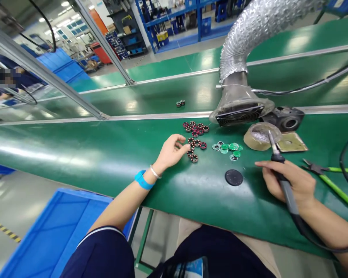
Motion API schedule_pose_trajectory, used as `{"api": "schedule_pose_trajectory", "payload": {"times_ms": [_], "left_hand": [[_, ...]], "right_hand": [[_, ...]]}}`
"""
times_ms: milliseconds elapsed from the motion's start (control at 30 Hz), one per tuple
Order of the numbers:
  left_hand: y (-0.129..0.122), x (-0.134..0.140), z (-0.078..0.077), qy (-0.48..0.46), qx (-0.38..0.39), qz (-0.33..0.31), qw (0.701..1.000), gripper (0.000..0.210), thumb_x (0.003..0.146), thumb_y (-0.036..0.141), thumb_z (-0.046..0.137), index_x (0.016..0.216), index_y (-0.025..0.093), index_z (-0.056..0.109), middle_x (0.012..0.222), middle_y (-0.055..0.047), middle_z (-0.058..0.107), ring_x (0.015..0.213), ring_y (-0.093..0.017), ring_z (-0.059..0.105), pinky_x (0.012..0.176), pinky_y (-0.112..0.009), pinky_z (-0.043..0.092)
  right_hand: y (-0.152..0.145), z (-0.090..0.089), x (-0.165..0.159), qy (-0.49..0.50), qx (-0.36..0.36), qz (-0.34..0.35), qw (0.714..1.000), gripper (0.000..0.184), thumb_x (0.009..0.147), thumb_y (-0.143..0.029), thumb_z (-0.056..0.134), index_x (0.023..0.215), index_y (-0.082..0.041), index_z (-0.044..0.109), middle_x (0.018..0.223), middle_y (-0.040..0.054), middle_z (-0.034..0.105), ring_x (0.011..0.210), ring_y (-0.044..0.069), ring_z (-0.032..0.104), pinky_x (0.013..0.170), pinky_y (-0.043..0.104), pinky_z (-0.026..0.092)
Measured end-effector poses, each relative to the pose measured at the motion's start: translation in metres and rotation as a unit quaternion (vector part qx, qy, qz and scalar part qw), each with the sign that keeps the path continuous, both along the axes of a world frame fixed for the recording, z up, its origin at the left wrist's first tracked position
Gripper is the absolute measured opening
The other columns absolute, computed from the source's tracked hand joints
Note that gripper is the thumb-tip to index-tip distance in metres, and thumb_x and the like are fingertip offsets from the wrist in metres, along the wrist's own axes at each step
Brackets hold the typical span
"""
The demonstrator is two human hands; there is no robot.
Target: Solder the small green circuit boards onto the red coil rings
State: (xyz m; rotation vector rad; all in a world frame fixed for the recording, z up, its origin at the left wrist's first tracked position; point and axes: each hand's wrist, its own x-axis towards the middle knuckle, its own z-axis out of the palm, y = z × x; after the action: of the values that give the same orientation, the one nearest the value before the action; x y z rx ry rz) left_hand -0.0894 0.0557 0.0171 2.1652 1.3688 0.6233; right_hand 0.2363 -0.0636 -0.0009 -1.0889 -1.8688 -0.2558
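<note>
My left hand reaches to the left edge of a cluster of small ring-shaped coil cores with copper and red windings. Its thumb and fingers are curled but apart, with the fingertips beside the nearest cores; nothing shows between them. My right hand is wrapped around a soldering iron, held tilted with its tip up at a round tape-like ring with shiny material inside. Between the hands lie small round green circuit boards, some green and some pale. Nearer me is a black disc.
A fume extractor hood on a silver duct stands behind the ring. Green-handled cutters and a flat square tin lie right. Two small cylindrical parts sit beyond the metal rail. A blue crate stands lower left.
</note>
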Motion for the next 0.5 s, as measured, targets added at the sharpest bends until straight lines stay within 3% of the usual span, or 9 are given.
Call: {"api": "schedule_pose_trajectory", "payload": {"times_ms": [133,233,367,500], "left_hand": [[-0.028,0.009,0.002,0.066,0.068,-0.077,0.992,0.039,0.069,0.031,0.072,0.104,0.016,0.065,0.102,-0.007,0.056,0.098,-0.023,0.054,0.089,-0.039,0.048],[-0.033,0.015,0.001,0.108,0.095,-0.108,0.984,0.031,0.074,0.03,0.069,0.102,0.017,0.07,0.101,-0.008,0.055,0.099,-0.024,0.051,0.092,-0.043,0.043],[-0.043,0.025,0.001,0.141,0.104,-0.128,0.976,0.034,0.081,0.041,0.07,0.106,0.018,0.072,0.1,-0.009,0.059,0.096,-0.024,0.053,0.089,-0.042,0.042],[-0.071,0.056,0.006,0.095,0.104,-0.186,0.973,0.031,0.086,0.039,0.066,0.108,0.016,0.068,0.101,-0.008,0.067,0.096,-0.022,0.058,0.09,-0.039,0.044]], "right_hand": [[-0.002,0.001,0.002,0.026,0.034,0.009,0.999,0.044,0.077,-0.005,0.065,0.11,-0.033,0.067,0.07,-0.0014,0.069,0.047,0.012,0.055,0.045,0.024,0.045],[-0.006,0.0,-0.002,0.045,0.041,0.022,0.998,0.043,0.078,-0.006,0.062,0.113,-0.031,0.063,0.079,-0.0004,0.072,0.055,0.015,0.06,0.05,0.027,0.05],[-0.012,-0.003,-0.01,0.059,0.017,0.056,0.997,0.037,0.078,-0.009,0.061,0.109,-0.029,0.063,0.078,-0.0005,0.071,0.061,0.016,0.063,0.054,0.029,0.052],[-0.015,0.0,-0.018,0.082,-0.01,0.071,0.994,0.031,0.079,-0.009,0.06,0.104,-0.025,0.065,0.079,-0.0002,0.07,0.061,0.014,0.061,0.057,0.027,0.051]]}}
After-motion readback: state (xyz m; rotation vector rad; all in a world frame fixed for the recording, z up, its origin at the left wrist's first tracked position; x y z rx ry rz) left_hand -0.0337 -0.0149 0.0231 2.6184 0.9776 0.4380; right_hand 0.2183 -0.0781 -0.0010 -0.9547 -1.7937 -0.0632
